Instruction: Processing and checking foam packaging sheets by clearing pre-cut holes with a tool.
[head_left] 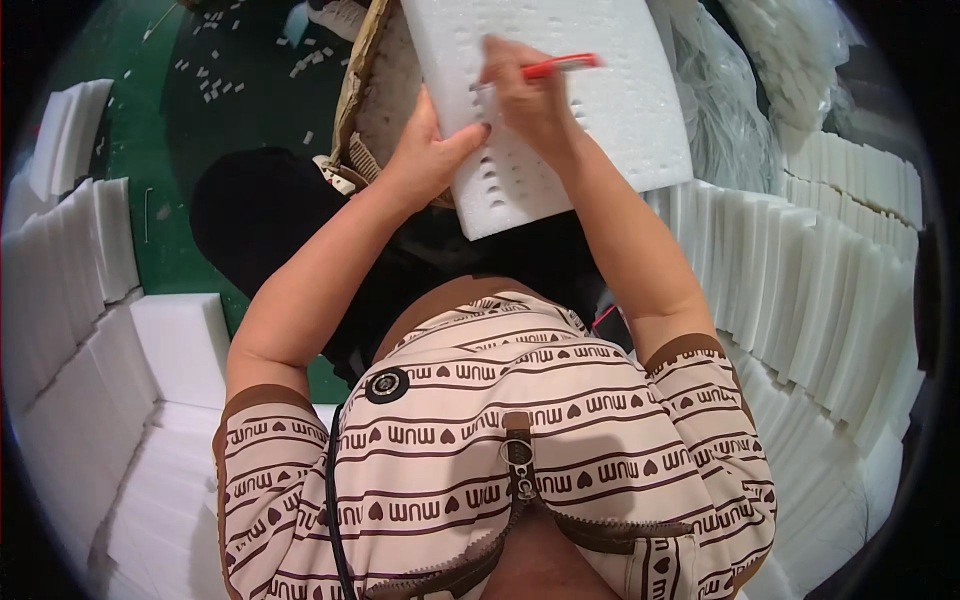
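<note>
A white foam sheet point(590, 90) with rows of small punched slots lies tilted across my lap. My left hand point(432, 150) grips its left edge, thumb on top near the slots. My right hand point(525, 95) rests on the sheet's middle and holds a red pen-like tool point(560, 66), its tip pointing left at the foam surface. Under the sheet, a brown cardboard piece point(362, 100) sticks out to the left.
Stacks of white foam sheets point(820, 290) stand on edge at my right, more foam blocks point(70, 260) at my left. Clear plastic bags point(730, 100) lie beyond the sheet. Small foam scraps point(215, 70) litter the green floor point(190, 260).
</note>
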